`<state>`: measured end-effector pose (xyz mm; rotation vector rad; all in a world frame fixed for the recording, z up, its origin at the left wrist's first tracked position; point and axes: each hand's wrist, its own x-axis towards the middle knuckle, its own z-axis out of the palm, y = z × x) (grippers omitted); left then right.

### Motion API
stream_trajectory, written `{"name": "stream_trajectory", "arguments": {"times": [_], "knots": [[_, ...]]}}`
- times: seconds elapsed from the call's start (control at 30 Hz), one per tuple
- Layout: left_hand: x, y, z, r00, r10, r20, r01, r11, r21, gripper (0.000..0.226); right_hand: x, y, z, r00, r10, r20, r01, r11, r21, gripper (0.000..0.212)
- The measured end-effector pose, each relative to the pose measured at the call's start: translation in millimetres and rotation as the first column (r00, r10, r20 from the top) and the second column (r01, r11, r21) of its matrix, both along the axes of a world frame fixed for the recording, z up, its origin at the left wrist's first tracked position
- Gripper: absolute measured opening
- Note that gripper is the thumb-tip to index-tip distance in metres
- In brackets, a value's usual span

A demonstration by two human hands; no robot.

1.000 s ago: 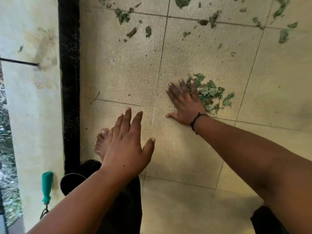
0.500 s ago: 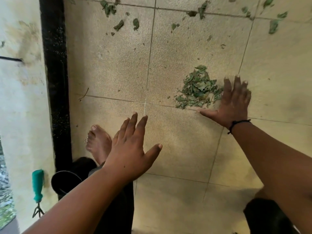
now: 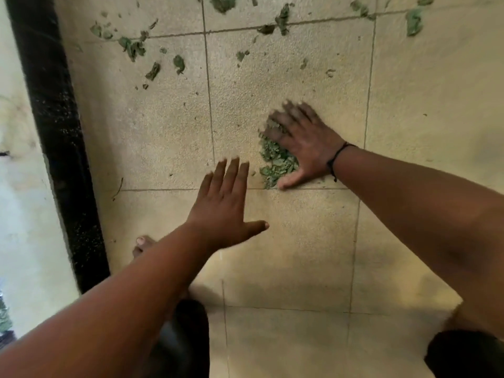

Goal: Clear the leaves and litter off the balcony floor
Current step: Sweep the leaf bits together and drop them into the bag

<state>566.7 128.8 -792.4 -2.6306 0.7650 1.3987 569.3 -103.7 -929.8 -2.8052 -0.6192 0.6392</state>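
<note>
A small heap of crumbled green leaves (image 3: 275, 162) lies on the beige tiled balcony floor (image 3: 286, 255). My right hand (image 3: 302, 143) lies flat over the heap's right and far side, fingers spread and blurred, thumb on the tile joint. My left hand (image 3: 226, 203) hovers flat just left of the heap, fingers straight, thumb out, holding nothing. Loose leaf scraps (image 3: 133, 47) are scattered over the far tiles, with more leaf bits (image 3: 281, 19) along the far joint.
A black strip (image 3: 60, 148) runs along the floor's left edge beside a pale wall (image 3: 24, 214). My bare toes (image 3: 143, 244) show under my left forearm. A thin twig (image 3: 118, 188) lies near the strip. A dark shape (image 3: 463, 353) sits at bottom right.
My right hand swept from the heap's right side leftward onto it, pushing the leaves together. My left hand moved forward toward the heap. The view shifted forward; the green-handled tool left the frame.
</note>
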Motion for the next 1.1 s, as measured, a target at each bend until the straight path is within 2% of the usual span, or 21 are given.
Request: {"name": "stream_trajectory", "arguments": {"times": [0.07,0.2,0.33,0.43,0.5,0.57,0.63,0.7,0.73,0.8,0.83,0.9,0.97,1.0,1.03,1.1], "knots": [[10,-12,-44,0.992,-0.12,0.033,0.115,0.987,0.109,0.129,-4,1,1,0.999,0.05,0.02,-0.05,0.999,0.013,0.129],[17,-22,-88,0.985,-0.084,0.153,0.059,0.985,0.16,0.142,-8,8,-1,0.997,0.036,0.072,-0.034,0.999,-0.031,0.131],[16,-15,-97,0.966,-0.143,0.217,0.123,0.987,0.103,0.132,-4,25,-5,0.994,0.057,0.096,-0.053,0.997,-0.047,0.122],[8,-13,-96,0.952,-0.197,0.235,0.172,0.978,0.121,0.121,-6,33,-14,0.98,0.045,0.193,-0.057,0.997,0.059,0.098],[1,-15,-94,0.959,-0.167,0.227,0.144,0.983,0.117,0.118,-8,34,-19,0.965,0.045,0.26,-0.07,0.993,0.09,0.084],[-8,-18,-89,0.975,-0.104,0.196,0.098,0.994,0.043,0.115,-7,31,-19,0.945,0.069,0.32,-0.103,0.991,0.09,0.074],[-19,-18,-82,0.98,0.017,0.198,0.004,0.995,-0.102,0.105,-5,29,-17,0.933,0.067,0.354,-0.112,0.988,0.107,0.063],[-30,-18,-74,0.948,0.223,0.227,-0.162,0.952,-0.26,0.094,-6,29,-15,0.932,0.072,0.355,-0.124,0.984,0.125,0.055],[-34,-18,-70,0.904,0.358,0.235,-0.275,0.906,-0.321,0.089,-6,29,-15,0.93,0.083,0.357,-0.138,0.981,0.133,0.053],[-37,-18,-67,0.744,0.632,0.219,-0.527,0.756,-0.388,0.075,-6,27,-14,0.916,0.11,0.386,-0.178,0.973,0.146,0.044],[-36,-18,-66,0.64,0.748,0.179,-0.641,0.647,-0.413,0.066,-5,26,-13,0.909,0.128,0.396,-0.199,0.969,0.145,0.033],[-30,-17,-64,0.37,0.929,0.01,-0.816,0.33,-0.474,0.041,1,28,-10,0.904,0.15,0.401,-0.224,0.964,0.145,0.015],[-23,-18,-57,0.049,0.973,-0.226,-0.91,-0.05,-0.411,0.033,11,29,1,0.933,0.186,0.308,-0.232,0.965,0.12,0.015],[-21,-19,-53,-0.082,0.949,-0.303,-0.921,-0.188,-0.34,0.036,16,29,9,0.961,0.202,0.187,-0.223,0.97,0.098,0.017],[-20,-20,-48,-0.181,0.914,-0.363,-0.919,-0.289,-0.27,0.039,18,27,18,0.98,0.194,0.038,-0.196,0.979,0.048,0.023],[-22,-21,-37,-0.321,0.822,-0.47,-0.895,-0.425,-0.132,0.045,15,22,37,0.994,0.038,-0.102,-0.035,0.999,0.03,0.03]]}}
